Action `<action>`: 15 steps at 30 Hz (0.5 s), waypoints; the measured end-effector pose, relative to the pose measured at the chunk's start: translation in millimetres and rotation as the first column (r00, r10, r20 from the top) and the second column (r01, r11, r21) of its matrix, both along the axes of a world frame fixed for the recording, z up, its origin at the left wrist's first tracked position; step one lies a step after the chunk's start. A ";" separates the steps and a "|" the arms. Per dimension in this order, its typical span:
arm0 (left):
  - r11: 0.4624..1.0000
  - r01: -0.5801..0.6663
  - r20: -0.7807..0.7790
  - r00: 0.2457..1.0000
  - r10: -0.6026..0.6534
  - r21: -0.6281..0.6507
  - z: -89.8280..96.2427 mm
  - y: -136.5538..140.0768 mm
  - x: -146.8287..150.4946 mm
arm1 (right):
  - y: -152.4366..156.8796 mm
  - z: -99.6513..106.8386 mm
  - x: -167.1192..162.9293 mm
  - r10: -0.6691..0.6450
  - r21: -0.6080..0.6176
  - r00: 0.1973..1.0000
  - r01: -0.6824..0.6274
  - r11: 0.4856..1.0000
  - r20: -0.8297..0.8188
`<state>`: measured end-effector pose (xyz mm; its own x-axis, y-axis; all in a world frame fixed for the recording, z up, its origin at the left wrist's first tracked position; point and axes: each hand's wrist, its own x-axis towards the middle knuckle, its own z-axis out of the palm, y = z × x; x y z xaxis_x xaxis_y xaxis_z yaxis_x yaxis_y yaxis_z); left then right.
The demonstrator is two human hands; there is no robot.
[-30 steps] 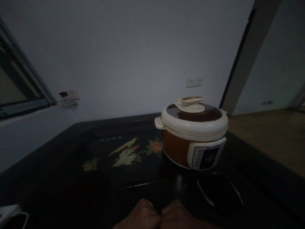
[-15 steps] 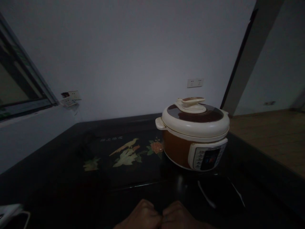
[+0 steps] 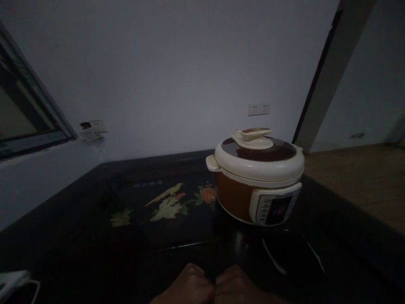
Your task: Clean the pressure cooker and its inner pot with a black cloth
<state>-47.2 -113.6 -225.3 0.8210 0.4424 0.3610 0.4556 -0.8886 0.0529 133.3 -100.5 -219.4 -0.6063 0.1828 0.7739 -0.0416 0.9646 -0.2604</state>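
- Pressure cooker, electric, stands upright with its lid on, nearer the right edge of the black surface than the left.
- Weight: its bulk suggests a heavy, rigid load, perhaps more so if filled; the contents are hidden.
- Skin: the brown body and cream rim look smooth and rather slippery, so palms pressed to the round wall would likely slide.
- Hold: the cream left lug and the right lug, partly hidden behind the lid, seem the sound places for a two-handed lift.
- Lid handle: shaped for one hand, but better kept for the lid; carrying everything by it could be risky.
- Control panel: faces the near edge and is probably the fragile part; fingers should stay off it.
- Left grip and right grip are curled into fists, seemingly knuckle to knuckle, toward the near edge, apart from the cooker; nothing shows pinched in either.
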 end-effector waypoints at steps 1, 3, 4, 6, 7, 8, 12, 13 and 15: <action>1.000 -0.004 -0.017 1.000 0.004 0.000 0.1 -0.1 -0.2 | -0.1 0.8 0.1 -0.001 -0.002 1.000 0.001 1.000 0.014; 1.000 -0.004 -0.029 1.000 0.004 0.000 0.9 -0.3 -0.7 | -0.5 3.7 0.2 -0.007 0.007 1.000 0.007 1.000 0.015; 1.000 -0.003 -0.033 0.999 0.003 -0.003 1.4 -0.4 -1.1 | -0.7 5.4 0.2 -0.010 0.012 1.000 0.010 1.000 0.006; 1.000 0.002 -0.034 0.999 -0.002 -0.010 2.0 -0.5 -1.7 | -0.9 8.5 0.1 -0.001 0.020 0.999 0.002 1.000 -0.045; 1.000 0.005 -0.029 1.000 -0.005 -0.014 2.3 -0.6 -1.8 | -0.9 9.5 -0.1 0.008 0.022 0.997 -0.006 1.000 -0.074; 1.000 0.007 -0.020 1.000 -0.007 -0.018 2.6 -0.7 -1.9 | -0.8 10.1 -0.2 0.014 0.019 0.996 -0.012 1.000 -0.085; 1.000 0.001 0.024 1.000 0.000 -0.023 5.4 -1.6 -0.5 | -0.6 8.3 -0.4 0.003 0.011 1.000 -0.003 1.000 -0.029; 1.000 0.002 0.030 1.000 -0.001 -0.028 6.3 -1.7 -0.1 | -0.6 7.6 -0.3 -0.001 0.014 1.000 0.001 1.000 -0.018; 0.999 0.017 0.061 0.998 -0.015 -0.037 7.6 -1.8 0.4 | -1.0 7.0 0.3 -0.009 0.020 0.999 0.009 1.000 -0.033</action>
